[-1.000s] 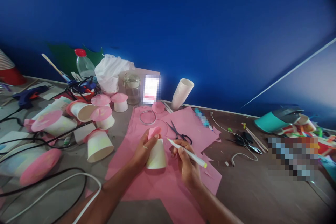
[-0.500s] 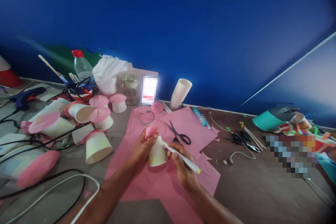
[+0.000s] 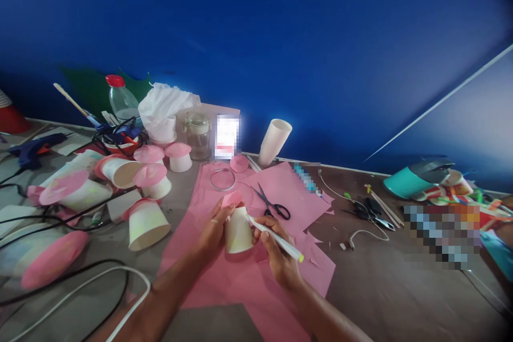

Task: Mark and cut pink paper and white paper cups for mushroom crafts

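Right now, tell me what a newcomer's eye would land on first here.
Probably the bright, blurred-out rectangle in front of the blue wall. Next, the paper cup in the left hand, over the pink paper, with the right hand holding a white marker close to it. Pink-topped cups cluster at the left.

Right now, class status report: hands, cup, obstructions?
Left hand gripping paper cup, wide end down. Right hand holding marker, tip near cup. Scissors open on pink paper beyond.
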### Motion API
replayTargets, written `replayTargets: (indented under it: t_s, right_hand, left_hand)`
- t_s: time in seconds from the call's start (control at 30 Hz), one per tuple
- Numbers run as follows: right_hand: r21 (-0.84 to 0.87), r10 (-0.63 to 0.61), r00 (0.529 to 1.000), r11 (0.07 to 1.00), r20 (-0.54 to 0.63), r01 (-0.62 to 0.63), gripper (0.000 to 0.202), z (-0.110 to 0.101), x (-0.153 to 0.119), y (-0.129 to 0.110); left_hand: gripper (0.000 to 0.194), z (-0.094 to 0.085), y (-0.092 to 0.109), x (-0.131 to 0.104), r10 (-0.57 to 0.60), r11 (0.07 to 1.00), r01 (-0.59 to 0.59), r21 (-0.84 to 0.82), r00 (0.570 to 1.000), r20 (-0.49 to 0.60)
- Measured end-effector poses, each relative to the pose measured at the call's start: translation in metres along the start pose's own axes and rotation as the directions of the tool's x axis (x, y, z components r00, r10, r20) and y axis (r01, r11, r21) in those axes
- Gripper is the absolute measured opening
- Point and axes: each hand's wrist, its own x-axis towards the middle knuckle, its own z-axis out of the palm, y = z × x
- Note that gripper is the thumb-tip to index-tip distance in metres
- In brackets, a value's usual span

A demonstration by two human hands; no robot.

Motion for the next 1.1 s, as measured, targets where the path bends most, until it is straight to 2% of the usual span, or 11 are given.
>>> replayTargets:
  t_s: [0.2, 0.4, 0.6, 0.8, 1.1]
  right_hand:
    - [-0.018, -0.028, 1.0, 0.999, -0.01, 0.028, 0.033, 0.0002, -0.0012, -0.002]
    - [-0.033, -0.031, 0.999, 0.999, 0.045, 0.033, 0.035, -0.0001, -0.0031, -0.0031]
    - [-0.054, -0.042, 0.998, 0.998, 0.055, 0.045, 0.031, -0.0007, -0.0045, -0.0038]
    - [-0.084, -0.049, 0.996, 0.995, 0.071, 0.055, 0.036, -0.0009, -0.0027, -0.0064]
    - [0.026, -0.009, 1.0, 1.0, 0.013, 0.008, 0.031, -0.0003, -0.003, 0.0021]
  left_hand:
    - [0.036, -0.0004, -0.0003, -0.0015, 0.067, 0.995, -0.066, 0.078, 0.998, -0.006]
    - [0.05, -0.0044, -0.0013, 0.0016, 0.113, 0.982, -0.107, 0.156, 0.993, -0.032]
    - [0.07, -0.0037, -0.0021, 0.0026, 0.105, 0.981, -0.104, 0.166, 0.994, 0.003]
    - [0.069, -0.0017, 0.0001, 0.0014, 0.099, 0.98, -0.101, 0.169, 0.995, 0.021]
    - [0.064, -0.0006, 0.0026, -0.0012, 0.099, 0.976, -0.101, 0.194, 0.995, 0.02]
